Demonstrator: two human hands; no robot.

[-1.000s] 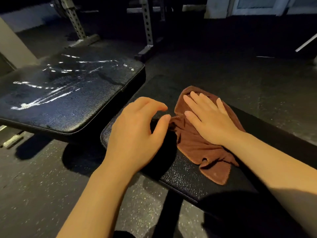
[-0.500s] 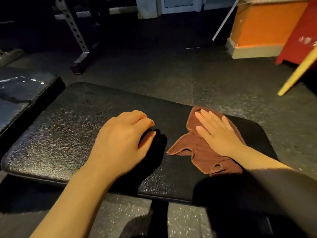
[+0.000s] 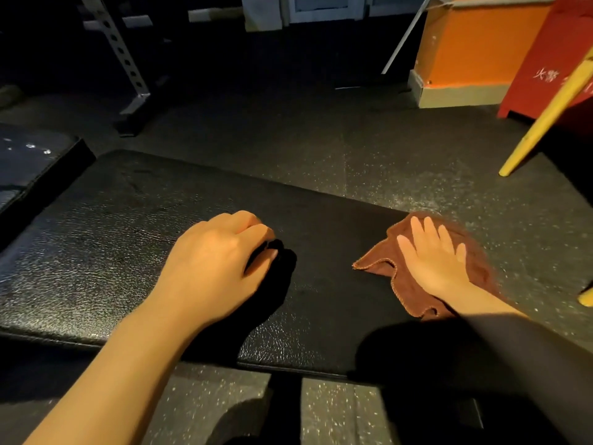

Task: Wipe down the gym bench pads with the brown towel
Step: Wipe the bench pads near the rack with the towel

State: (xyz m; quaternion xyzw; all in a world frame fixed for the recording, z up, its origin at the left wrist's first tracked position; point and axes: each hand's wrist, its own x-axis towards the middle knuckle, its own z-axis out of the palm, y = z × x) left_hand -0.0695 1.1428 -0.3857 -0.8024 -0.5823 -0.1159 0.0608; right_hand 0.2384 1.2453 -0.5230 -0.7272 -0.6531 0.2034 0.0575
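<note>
My left hand (image 3: 211, 261) and forearm are bare, no watch or rings; toward four o'clock, a dark shadow covers my right forearm past my right hand (image 3: 433, 261).

Brown towel (image 3: 414, 284) crumpled flat at right end of black textured bench pad (image 3: 128, 239), overhanging far edge.

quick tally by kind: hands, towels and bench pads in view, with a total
hands: 2, left hand resting curled on the pad, right hand flat on the towel
brown cloth towels: 1
black textured vinyl bench pads: 2, near pad, glossy pad at the left edge
total: 5
</note>
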